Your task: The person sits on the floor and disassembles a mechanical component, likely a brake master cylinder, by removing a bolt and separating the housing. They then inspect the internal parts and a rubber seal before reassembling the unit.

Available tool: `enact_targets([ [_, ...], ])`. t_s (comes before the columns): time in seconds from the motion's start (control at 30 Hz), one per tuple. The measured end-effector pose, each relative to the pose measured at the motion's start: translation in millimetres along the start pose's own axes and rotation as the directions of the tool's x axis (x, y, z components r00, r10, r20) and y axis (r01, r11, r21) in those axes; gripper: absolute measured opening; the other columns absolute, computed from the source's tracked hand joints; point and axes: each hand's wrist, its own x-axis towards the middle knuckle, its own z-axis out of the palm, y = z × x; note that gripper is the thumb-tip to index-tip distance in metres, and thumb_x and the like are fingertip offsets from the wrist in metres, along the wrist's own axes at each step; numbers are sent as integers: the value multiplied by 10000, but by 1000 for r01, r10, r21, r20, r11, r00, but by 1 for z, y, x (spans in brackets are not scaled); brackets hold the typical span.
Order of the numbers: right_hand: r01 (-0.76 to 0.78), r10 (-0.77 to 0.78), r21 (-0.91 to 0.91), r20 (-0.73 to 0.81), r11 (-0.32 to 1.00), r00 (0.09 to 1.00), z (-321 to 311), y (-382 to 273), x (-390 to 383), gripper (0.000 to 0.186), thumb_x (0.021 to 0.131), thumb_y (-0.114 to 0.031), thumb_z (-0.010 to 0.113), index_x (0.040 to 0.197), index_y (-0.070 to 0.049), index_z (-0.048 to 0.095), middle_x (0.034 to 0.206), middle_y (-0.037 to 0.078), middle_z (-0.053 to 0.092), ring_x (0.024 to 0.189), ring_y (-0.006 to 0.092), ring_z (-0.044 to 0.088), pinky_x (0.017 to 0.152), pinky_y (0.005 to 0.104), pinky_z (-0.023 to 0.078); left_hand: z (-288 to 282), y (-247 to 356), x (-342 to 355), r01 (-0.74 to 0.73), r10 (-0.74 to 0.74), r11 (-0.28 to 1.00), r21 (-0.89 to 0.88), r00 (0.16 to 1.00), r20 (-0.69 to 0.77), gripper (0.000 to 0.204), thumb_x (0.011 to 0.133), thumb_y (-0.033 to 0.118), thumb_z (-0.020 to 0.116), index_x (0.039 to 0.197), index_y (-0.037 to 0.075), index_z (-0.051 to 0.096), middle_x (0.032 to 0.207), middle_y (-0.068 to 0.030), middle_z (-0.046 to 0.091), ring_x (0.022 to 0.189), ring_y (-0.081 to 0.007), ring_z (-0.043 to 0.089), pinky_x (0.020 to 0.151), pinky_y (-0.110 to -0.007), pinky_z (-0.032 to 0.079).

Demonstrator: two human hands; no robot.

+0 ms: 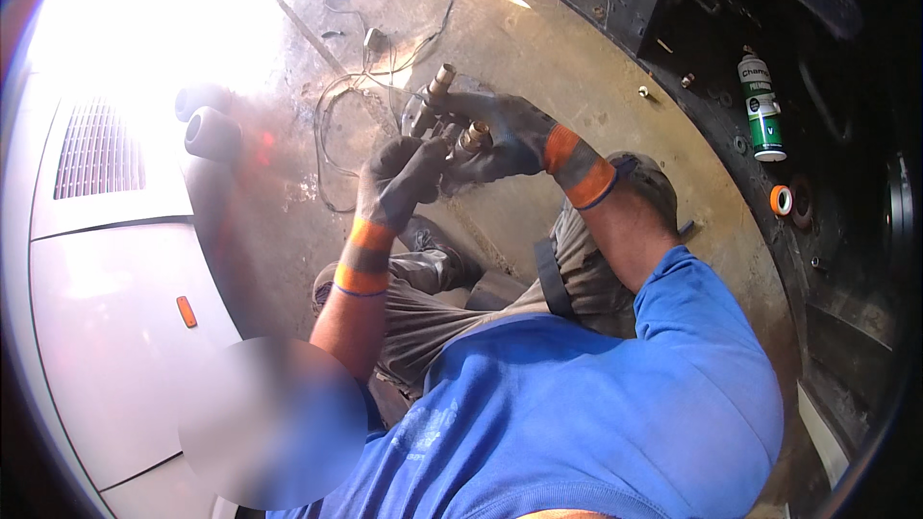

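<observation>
Both my hands wear dark grey work gloves with orange-banded cuffs. Between them, above the concrete floor, is a metal fitting (443,80) with two shiny round pipe stubs, one pointing away and one angled up near my palm. My right hand (510,130) wraps round it from the right, with the stubs showing between its fingers. My left hand (406,178) is closed against its near left side, fingertips pinched on something small that I cannot make out. The gloves hide most of the fitting's body.
A dark cable (322,125) loops over the floor beyond my hands. White vehicle panels (115,308) with a grille stand at left, near grey rounded parts (212,133). At right, a dark metal surface carries a green-and-white spray can (761,108), a tape roll (781,200) and small hardware.
</observation>
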Motion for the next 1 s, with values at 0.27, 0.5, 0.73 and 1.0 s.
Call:
enact_targets([
  [0.27, 69, -43, -222, 119, 973, 992, 6, 8, 1, 562, 657, -358, 788, 1129, -98, 629, 932, 124, 695, 899, 278, 673, 808, 391, 507, -3, 71, 18, -610, 205, -204, 766, 739, 642, 245, 800, 374, 740, 879, 143, 721, 753, -78, 653, 637, -281, 645, 575, -402, 499],
  [0.5, 52, -46, -76, 84, 996, 995, 9, 18, 4, 554, 677, -311, 778, 1158, -88, 619, 974, 122, 702, 925, 247, 678, 813, 366, 516, -13, -17, 10, 78, -82, 995, 65, 995, 59, 280, 952, 290, 638, 912, 15, 670, 739, -17, 631, 592, -101, 576, 520, -245, 444],
  [0.73, 53, -50, -35, 68, 998, 996, 7, 13, 3, 557, 714, -313, 777, 1201, -97, 613, 1009, 102, 703, 931, 223, 675, 839, 351, 515, -17, 22, 13, -527, 476, 389, 756, 817, 325, 224, 836, 296, 755, 878, 82, 703, 768, -54, 673, 594, -176, 621, 549, -315, 488],
  [1.0, 107, -108, 31, 29, 994, 994, 7, 11, -3, 607, 708, -312, 794, 1244, -113, 592, 1031, 116, 698, 918, 231, 683, 820, 361, 523, -20, 27, 24, -453, 290, 650, 610, 890, 351, 259, 877, 318, 710, 901, 61, 687, 733, -21, 633, 600, -145, 599, 537, -294, 452],
])
